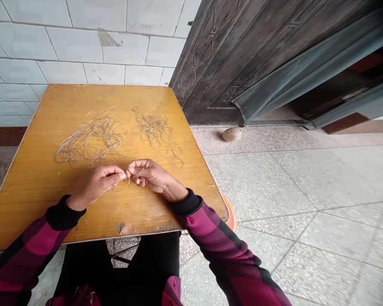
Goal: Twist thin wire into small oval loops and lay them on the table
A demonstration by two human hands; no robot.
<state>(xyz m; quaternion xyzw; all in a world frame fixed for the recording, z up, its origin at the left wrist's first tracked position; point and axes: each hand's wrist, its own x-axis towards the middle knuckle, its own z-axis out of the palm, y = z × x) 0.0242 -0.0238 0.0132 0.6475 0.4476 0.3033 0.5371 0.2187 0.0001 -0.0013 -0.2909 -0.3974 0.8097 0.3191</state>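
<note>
Both of my hands are low over the middle of a yellow wood-veneer table. My left hand and my right hand meet at the fingertips, each pinching a thin pale wire, which has a small loop hanging below it. Behind my left hand lies a loose tangle of fine wire loops. A tighter cluster of small wire rings sits further right. Two separate rings lie near the table's right edge, beyond my right hand.
The table's front edge has chipped veneer. An orange plastic rim shows below its right corner. A small round bowl stands on the speckled stone floor, near a dark carved door. White tiles cover the wall.
</note>
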